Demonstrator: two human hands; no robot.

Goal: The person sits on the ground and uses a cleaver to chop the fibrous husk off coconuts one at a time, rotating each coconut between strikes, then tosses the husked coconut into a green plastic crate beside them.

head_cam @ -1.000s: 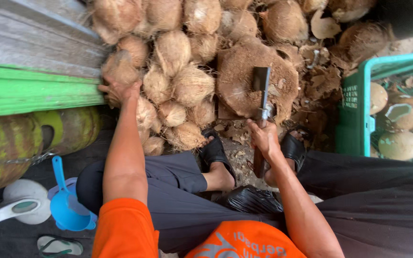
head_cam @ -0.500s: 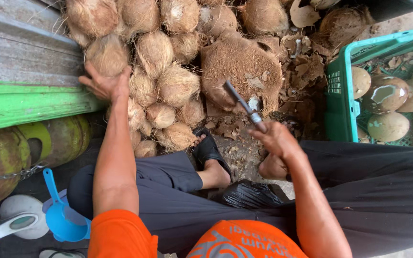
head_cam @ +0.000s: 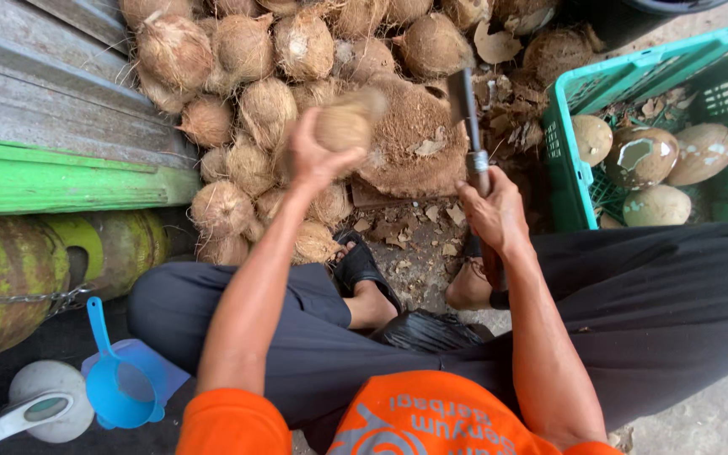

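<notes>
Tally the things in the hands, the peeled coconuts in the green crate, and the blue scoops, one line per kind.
Husked coconut held in left hand: 1
Cleaver held in right hand: 1
Peeled coconuts in green crate: 4
Blue scoops: 1
Total: 7

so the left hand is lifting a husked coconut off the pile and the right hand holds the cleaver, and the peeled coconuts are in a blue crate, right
Not quite: the crate is green, not blue, as the head view shows. The rest holds: the left hand lifts a husked coconut off the pile, the right hand holds the cleaver, and peeled coconuts lie in the crate.
</notes>
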